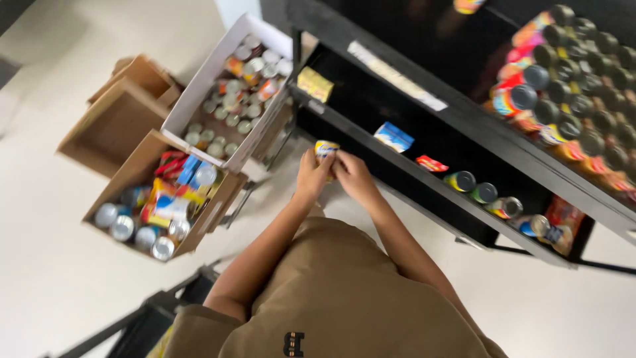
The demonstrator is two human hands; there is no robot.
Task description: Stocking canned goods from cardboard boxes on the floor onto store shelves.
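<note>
Both hands meet on one small can (326, 148), held in the air just in front of the lower black shelf (397, 162). The left hand (311, 176) has its fingers closed around the can's left side, and the right hand (352, 176) pinches it from the right, so neither hand is nearer than the other; the two touch each other under it. The can sits at the fingertips, on the far side of both hands from the body, toward the shelf edge. The picture is blurred, so I cannot tell for sure which way its long axis runs; it looks roughly upright with its light top facing the camera. Further along that shelf lie a few cans on their sides (483, 193), and the shelf above is packed with stacked cans (570, 86). To the left, well apart from the hands, a white box (199, 99) and a brown cardboard box (132, 176) hold more cans, with an empty-looking cardboard box (112, 126) beside them
</note>
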